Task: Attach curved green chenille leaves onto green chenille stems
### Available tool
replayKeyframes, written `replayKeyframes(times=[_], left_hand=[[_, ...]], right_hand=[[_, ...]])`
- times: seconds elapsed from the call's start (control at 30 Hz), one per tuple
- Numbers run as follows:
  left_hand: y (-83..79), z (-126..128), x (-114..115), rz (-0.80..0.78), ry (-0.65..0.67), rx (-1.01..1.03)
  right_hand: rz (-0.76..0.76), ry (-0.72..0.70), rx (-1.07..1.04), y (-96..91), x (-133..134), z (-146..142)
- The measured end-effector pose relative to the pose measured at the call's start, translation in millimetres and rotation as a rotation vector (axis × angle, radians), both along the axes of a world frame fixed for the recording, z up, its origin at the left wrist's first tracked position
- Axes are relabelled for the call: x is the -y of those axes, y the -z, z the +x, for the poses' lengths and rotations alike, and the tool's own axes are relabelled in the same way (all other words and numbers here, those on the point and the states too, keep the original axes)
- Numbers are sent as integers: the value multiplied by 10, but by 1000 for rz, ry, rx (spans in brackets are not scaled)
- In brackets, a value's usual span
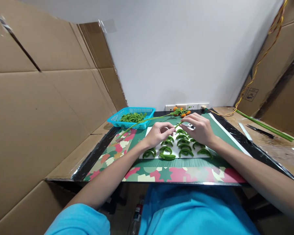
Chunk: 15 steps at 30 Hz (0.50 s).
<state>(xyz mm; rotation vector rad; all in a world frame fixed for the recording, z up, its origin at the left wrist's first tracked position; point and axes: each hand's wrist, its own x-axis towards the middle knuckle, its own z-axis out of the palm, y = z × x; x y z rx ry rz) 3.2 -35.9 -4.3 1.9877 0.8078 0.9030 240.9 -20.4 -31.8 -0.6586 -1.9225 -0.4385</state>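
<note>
Between my two hands is a short length of green chenille stem [178,125], slanting up to the right. My left hand [160,133] pinches its lower end, thumb and index finger together. My right hand [198,128] grips the upper end with its fingertips. Below both hands lies a white sheet [173,143], bearing rows of curved green chenille pieces [185,152]. A straight bundle of green pieces [167,157] rests at the sheet's front edge. Some pieces are hidden behind my hands.
A blue basket [131,124] of green chenille pieces stands at the back left. A long-stemmed orange flower spray [182,112] reaches across its front. On the right lie dark pointed tools [260,131] and long green stems [267,125]. Cardboard walls [51,98] flank the table.
</note>
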Motion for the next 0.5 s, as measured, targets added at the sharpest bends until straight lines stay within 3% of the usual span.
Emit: replayKeyframes(times=[0.37,0.5], left_hand=[[14,3,-40,-60,25,100],[3,6,-28,58,14,4]], right_hand=[[-109,15,-46,60,-13,-12],[-155,14,-3,79,9,-13]])
